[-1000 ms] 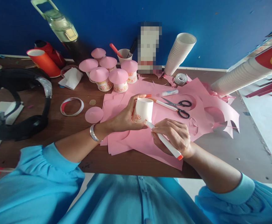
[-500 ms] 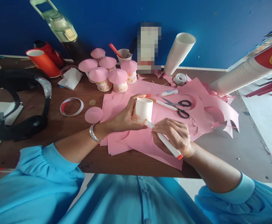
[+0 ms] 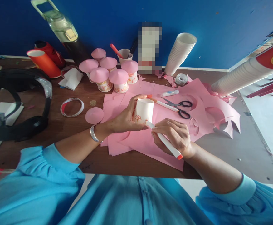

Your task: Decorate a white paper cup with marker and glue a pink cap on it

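Note:
My left hand is wrapped round a white paper cup, which bears an orange flower drawing low on its side. In my right hand is a white marker with an orange end, its tip touching the cup near the flower. Under both hands lie pink paper sheets. Just beyond the cup are black-handled scissors, another white and orange marker and a glue tube.
Several decorated cups with pink cone tops stand at the back, beside a cup of pens. A tape roll and black headgear lie left. Stacked white cups and a tilted cup stack are on the right.
The small orange mark at the marker's tip differs slightly. Both hands keep almost the same place and hold.

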Demonstrator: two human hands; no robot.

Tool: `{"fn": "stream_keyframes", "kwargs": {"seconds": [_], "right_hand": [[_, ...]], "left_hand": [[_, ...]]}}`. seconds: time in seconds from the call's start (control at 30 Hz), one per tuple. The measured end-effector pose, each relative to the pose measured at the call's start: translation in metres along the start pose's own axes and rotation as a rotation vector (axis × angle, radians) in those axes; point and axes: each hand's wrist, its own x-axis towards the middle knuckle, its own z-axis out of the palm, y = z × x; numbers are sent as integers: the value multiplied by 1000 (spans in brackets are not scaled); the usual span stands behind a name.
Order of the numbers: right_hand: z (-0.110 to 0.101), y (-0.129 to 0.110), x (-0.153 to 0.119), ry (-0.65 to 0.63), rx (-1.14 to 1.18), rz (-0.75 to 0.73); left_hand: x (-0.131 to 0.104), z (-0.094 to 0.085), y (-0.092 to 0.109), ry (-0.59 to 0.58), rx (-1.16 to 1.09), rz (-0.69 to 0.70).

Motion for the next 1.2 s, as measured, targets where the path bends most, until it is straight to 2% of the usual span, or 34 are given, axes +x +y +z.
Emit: {"fn": "stream_keyframes", "kwargs": {"seconds": [0.37, 0.57, 1.2], "right_hand": [[0, 1, 1, 41, -39, 32], [1, 0, 1, 40, -50, 38], [1, -3, 0, 6, -23, 39]], "left_hand": [[4, -1, 3, -23, 16, 62], [2, -1, 1, -19, 27, 19], [1, -2, 0, -25, -3, 6]]}}
